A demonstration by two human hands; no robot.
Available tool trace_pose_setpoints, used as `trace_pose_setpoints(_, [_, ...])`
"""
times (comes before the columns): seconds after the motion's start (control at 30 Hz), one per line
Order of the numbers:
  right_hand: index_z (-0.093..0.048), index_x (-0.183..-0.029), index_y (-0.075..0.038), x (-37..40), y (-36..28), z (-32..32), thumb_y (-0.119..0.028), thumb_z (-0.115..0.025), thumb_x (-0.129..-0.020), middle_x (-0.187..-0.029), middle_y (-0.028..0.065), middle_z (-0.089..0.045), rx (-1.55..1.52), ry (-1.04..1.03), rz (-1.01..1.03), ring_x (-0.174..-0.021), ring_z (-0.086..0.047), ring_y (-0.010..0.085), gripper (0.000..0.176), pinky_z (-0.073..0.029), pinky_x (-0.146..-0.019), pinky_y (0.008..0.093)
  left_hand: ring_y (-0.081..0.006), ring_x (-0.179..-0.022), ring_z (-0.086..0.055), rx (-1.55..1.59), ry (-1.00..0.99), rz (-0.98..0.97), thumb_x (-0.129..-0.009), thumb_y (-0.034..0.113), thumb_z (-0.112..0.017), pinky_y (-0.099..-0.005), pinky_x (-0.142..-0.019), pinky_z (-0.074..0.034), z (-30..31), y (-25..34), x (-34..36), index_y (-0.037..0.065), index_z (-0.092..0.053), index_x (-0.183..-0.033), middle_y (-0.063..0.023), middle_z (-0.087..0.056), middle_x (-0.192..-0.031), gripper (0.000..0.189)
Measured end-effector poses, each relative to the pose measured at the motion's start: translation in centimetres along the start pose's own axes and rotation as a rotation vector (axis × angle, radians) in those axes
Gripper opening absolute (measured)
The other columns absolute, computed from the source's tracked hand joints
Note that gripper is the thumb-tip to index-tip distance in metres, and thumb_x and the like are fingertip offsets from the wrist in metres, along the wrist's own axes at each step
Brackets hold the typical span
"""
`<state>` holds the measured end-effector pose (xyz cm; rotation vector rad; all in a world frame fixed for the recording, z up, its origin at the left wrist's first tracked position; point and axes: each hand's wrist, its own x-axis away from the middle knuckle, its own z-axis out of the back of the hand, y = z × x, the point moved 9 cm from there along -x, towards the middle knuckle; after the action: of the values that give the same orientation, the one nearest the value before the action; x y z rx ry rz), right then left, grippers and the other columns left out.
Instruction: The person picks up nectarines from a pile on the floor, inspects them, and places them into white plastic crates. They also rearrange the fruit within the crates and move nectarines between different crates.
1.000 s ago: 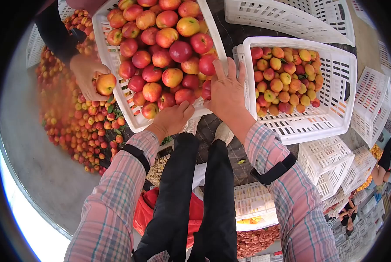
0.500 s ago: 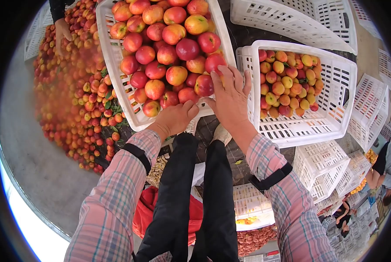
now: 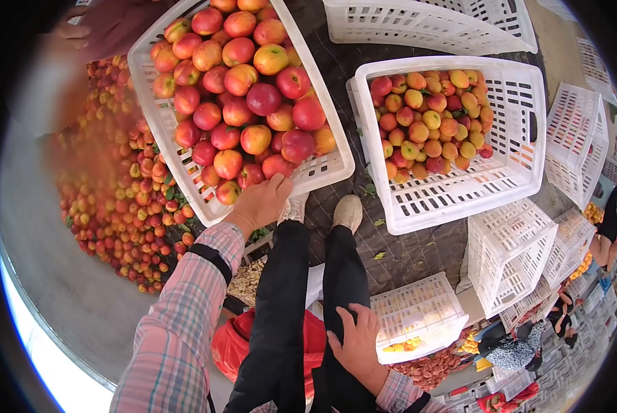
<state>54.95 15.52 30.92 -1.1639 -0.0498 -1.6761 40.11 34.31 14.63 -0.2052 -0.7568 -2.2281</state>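
Large red and yellow fruit (image 3: pixel 236 96) fills much of a white plastic crate (image 3: pixel 347 165) in front of me. My left hand (image 3: pixel 262 202) reaches over the crate's near edge and touches the lowest fruit; its fingers are bent, and whether they grip a fruit is hidden. Away from the crate, my right hand (image 3: pixel 357 341) rests on my right thigh with fingers spread and nothing in it. A second white crate (image 3: pixel 460 206) to the right holds smaller orange-red fruit (image 3: pixel 432 124).
A big heap of fruit (image 3: pixel 126 206) lies at the left, with another person's blurred arm (image 3: pixel 54 89) above it. Empty white crates (image 3: pixel 425 31) stand at the top and right (image 3: pixel 511 255). A red cloth (image 3: pixel 236 341) lies behind my legs.
My right hand has left the fruit crate and come down to my thigh. The view has shifted, and the other person's arm now covers more of the upper left.
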Motion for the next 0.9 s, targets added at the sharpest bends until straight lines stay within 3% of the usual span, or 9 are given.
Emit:
trace_pose_setpoints(0.13, [-0.058, -0.108, -0.010, 2.5, 2.0, -4.3, -0.030, -0.070, -0.067, -0.113, 0.0111, -0.050, 0.131, -0.135, -0.058, -0.110, -0.045, 0.0320, 0.047, -0.036, -0.088, 0.0567, -0.0291, -0.069, -0.062, -0.023, 0.012, 0.018, -0.076, 0.013, -0.055, -0.0416, -0.055, -0.052, 0.4, 0.0, 0.0, 0.006, -0.047, -0.105, -0.0122, -0.050, -0.090, 0.031])
trace_pose_setpoints(0.23, [-0.058, -0.107, -0.011, 2.1, 2.1, -5.3, -0.030, -0.069, -0.068, -0.112, 0.0110, -0.050, 0.108, -0.203, -0.110, -0.109, -0.045, 0.0319, 0.045, -0.037, -0.088, 0.0561, -0.0292, -0.070, -0.062, -0.035, -0.001, 0.012, -0.075, 0.014, -0.056, -0.0409, -0.057, -0.052, 0.4, 0.0, -0.2, 0.005, -0.045, -0.113, -0.0126, -0.050, -0.092, 0.041])
trace_pose_setpoints(0.37, [-0.058, -0.107, -0.010, 3.4, 3.1, -4.2, -0.028, -0.070, -0.067, -0.112, 0.0108, -0.050, -0.061, -0.091, -0.141, -0.108, -0.045, 0.0321, 0.045, -0.038, -0.089, 0.0535, -0.0303, -0.076, -0.062, -0.048, -0.018, 0.039, -0.073, 0.015, -0.059, -0.0408, -0.062, -0.052, 0.1, -0.1, 0.2, 0.004, -0.042, -0.122, -0.0141, -0.051, -0.099, 0.053])
trace_pose_setpoints(0.43, [-0.058, -0.107, -0.009, 4.8, 4.9, -3.2, -0.024, -0.072, -0.066, -0.113, 0.0136, -0.048, -0.254, 0.004, -0.249, -0.109, -0.043, 0.0341, 0.047, -0.039, -0.091, 0.0497, -0.0297, -0.079, -0.062, -0.061, -0.011, 0.120, -0.070, 0.015, -0.063, -0.0404, -0.064, -0.051, 0.3, -0.1, -0.1, 0.002, -0.042, -0.121, -0.0147, -0.051, -0.103, 0.057])
trace_pose_setpoints(0.6, [-0.053, -0.116, -0.009, 7.3, 4.2, -3.3, -0.021, -0.072, -0.066, -0.124, 0.0201, -0.037, -0.203, 0.038, -0.283, -0.112, -0.038, 0.0418, 0.055, -0.041, -0.090, 0.0492, -0.0324, -0.087, -0.056, -0.114, 0.014, 0.264, -0.069, 0.013, -0.062, -0.0436, -0.069, -0.049, 3.0, 3.2, -1.1, 0.002, -0.046, -0.111, -0.0156, -0.051, -0.096, 0.047])
trace_pose_setpoints(0.77, [-0.054, -0.114, -0.009, 7.3, 4.0, -4.4, -0.022, -0.072, -0.066, -0.120, 0.0206, -0.041, -0.194, 0.038, -0.414, -0.109, -0.040, 0.0410, 0.053, -0.043, -0.087, 0.0489, -0.0358, -0.087, -0.055, -0.022, 0.085, 0.262, -0.070, 0.010, -0.061, -0.0448, -0.072, -0.048, 2.3, 3.0, -2.0, 0.001, -0.046, -0.103, -0.0170, -0.051, -0.093, 0.037])
trace_pose_setpoints(0.9, [-0.056, -0.109, -0.010, 7.9, 6.3, -3.8, -0.027, -0.069, -0.067, -0.116, 0.0191, -0.043, -0.163, 0.112, -0.474, -0.105, -0.044, 0.0385, 0.047, -0.047, -0.081, 0.0467, -0.0400, -0.087, -0.056, 0.054, 0.069, 0.473, -0.070, 0.003, -0.059, -0.0471, -0.073, -0.047, 1.2, 1.7, -2.3, 0.000, -0.045, -0.099, -0.0224, -0.054, -0.092, 0.033])
